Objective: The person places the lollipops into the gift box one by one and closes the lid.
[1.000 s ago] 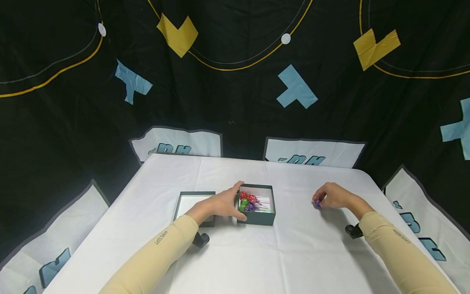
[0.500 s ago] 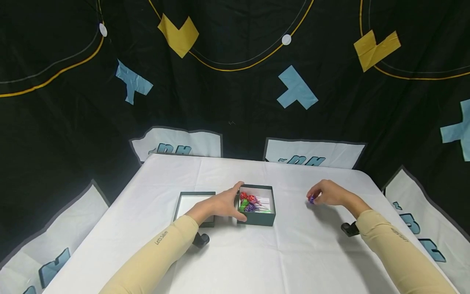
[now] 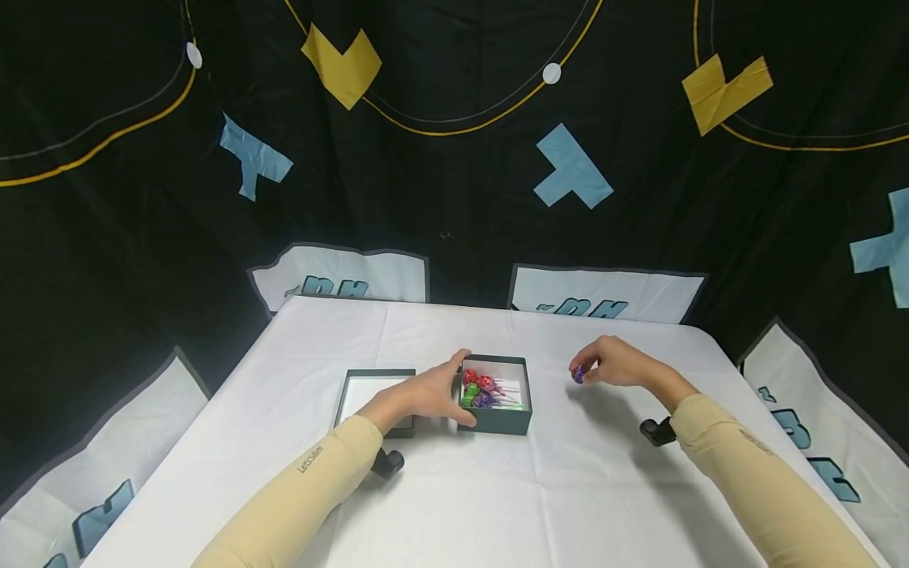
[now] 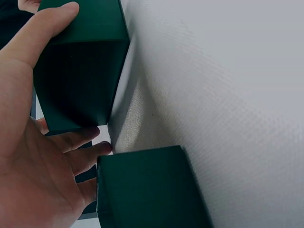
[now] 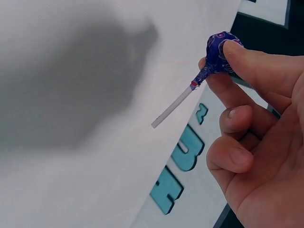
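Note:
A dark green box (image 3: 495, 423) stands in the middle of the white table, with several wrapped lollipops (image 3: 485, 384), red, green and purple, lying inside at its left. My left hand (image 3: 428, 392) grips the box across its left end; in the left wrist view the thumb (image 4: 57, 19) lies on one green side and the fingers reach round to the opposite side. Over the table right of the box, my right hand (image 3: 614, 361) pinches a purple-wrapped lollipop (image 5: 218, 56) by its head. Its white stick (image 5: 173, 107) points away from the hand in the right wrist view.
Beside the box on the left lies a shallow green lid (image 3: 358, 394), white inside, partly hidden by my left hand and wrist. The white tablecloth (image 3: 454, 505) spreads around them. A black curtain (image 3: 454, 197) hangs behind the table.
My right hand has moved left toward the box and lifted the purple lollipop off the tablecloth. My left hand and the box have stayed in place.

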`<move>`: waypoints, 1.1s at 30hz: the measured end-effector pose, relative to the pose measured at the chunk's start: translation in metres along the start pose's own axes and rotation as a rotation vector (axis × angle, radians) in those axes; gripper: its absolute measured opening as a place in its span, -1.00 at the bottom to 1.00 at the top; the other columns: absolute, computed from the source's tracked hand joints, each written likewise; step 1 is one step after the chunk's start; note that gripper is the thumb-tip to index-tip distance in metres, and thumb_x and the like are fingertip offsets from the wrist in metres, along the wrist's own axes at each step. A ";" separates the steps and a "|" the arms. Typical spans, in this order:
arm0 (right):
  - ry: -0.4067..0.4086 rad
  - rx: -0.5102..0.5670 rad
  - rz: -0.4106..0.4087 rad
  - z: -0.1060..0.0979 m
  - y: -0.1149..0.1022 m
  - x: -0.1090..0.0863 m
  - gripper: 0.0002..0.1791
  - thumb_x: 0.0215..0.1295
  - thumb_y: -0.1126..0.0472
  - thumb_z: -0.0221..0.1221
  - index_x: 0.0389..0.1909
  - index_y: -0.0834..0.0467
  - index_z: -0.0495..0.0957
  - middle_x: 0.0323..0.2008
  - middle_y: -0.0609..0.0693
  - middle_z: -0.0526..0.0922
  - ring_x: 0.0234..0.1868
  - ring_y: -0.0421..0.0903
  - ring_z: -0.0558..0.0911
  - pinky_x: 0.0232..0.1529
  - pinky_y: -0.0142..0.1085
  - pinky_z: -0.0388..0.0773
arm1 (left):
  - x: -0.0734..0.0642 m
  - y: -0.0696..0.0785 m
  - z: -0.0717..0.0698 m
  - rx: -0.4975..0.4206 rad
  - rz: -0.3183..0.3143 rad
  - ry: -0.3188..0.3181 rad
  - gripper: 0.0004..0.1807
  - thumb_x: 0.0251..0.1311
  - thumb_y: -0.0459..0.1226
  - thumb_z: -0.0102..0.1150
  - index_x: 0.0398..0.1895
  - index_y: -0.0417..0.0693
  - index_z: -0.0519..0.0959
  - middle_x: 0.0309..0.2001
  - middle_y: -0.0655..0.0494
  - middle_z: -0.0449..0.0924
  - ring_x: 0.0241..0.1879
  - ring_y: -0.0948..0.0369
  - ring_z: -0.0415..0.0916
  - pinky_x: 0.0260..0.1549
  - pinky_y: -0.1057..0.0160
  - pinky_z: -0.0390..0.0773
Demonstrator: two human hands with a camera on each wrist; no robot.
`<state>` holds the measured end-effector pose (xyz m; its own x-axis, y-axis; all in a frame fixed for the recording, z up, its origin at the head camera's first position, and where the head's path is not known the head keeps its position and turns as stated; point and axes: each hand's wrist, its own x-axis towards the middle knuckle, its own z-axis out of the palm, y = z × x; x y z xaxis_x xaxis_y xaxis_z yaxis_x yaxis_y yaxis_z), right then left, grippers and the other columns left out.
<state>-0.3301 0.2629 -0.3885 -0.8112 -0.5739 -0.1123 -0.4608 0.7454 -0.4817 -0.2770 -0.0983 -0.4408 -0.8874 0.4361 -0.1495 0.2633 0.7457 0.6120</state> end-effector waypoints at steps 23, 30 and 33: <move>-0.007 0.070 -0.061 -0.004 -0.036 0.026 -0.76 0.27 0.37 0.31 -0.06 0.15 0.73 -0.23 -0.02 0.78 -0.23 -0.09 0.60 -0.17 -0.27 0.61 | -0.003 0.005 -0.002 0.009 0.000 0.003 0.41 -0.16 0.15 0.58 0.65 0.13 -0.20 0.60 0.01 0.03 0.54 0.00 0.10 0.44 -0.13 0.23; 0.003 0.079 -0.058 -0.004 -0.047 0.031 -0.76 0.26 0.37 0.31 -0.06 0.16 0.74 -0.23 -0.02 0.78 -0.23 -0.09 0.62 -0.20 -0.27 0.62 | -0.002 0.004 -0.002 0.010 0.000 -0.003 0.42 -0.16 0.15 0.58 0.65 0.14 -0.21 0.61 0.02 0.01 0.54 0.02 0.09 0.45 -0.11 0.22; 0.002 0.080 -0.066 -0.004 -0.053 0.034 -0.76 0.26 0.36 0.32 -0.06 0.15 0.74 -0.23 -0.03 0.77 -0.24 -0.09 0.61 -0.22 -0.28 0.61 | -0.002 0.003 -0.002 0.009 -0.002 -0.003 0.42 -0.16 0.15 0.58 0.65 0.16 -0.22 0.61 0.02 0.02 0.54 0.02 0.10 0.44 -0.10 0.23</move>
<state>-0.3349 0.2048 -0.3635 -0.7806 -0.6204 -0.0762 -0.4833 0.6764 -0.5558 -0.2751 -0.0983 -0.4372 -0.8866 0.4364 -0.1533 0.2651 0.7511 0.6047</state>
